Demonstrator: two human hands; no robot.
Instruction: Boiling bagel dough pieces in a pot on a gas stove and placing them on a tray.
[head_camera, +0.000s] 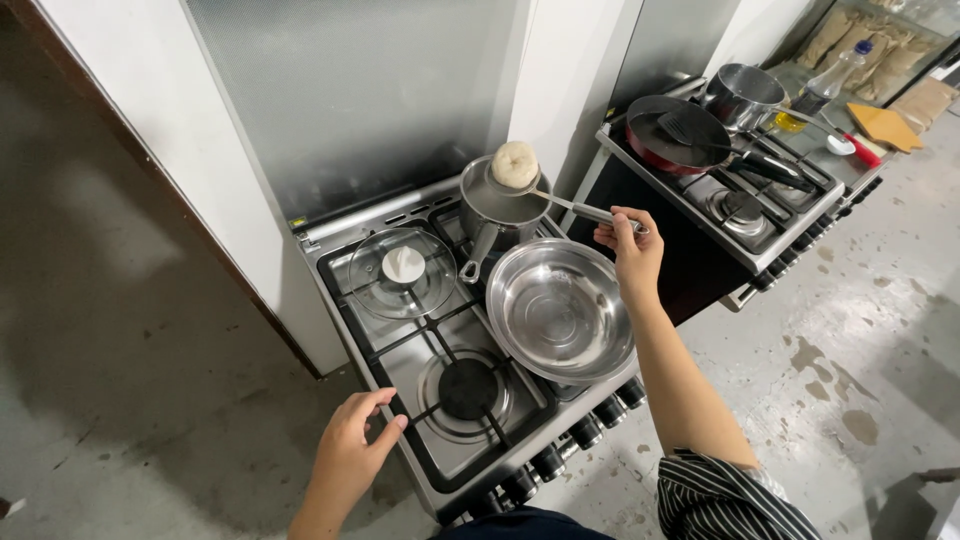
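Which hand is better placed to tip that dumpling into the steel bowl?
Right, probably. The right hand already holds the skimmer with the dumpling above the saucepan, beside the bowl. The left hand is empty at the stove's front edge.

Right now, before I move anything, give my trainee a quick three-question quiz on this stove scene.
1. True or false: the right hand holds the skimmer with a pale round lump over the saucepan.
2. Where does the glass lid lie? A) on the saucepan B) on the back-left burner C) in the steel bowl
3. Fill in: the left hand is empty, at the stove's front ____ corner.

Key: 1 true; 2 B; 3 left.
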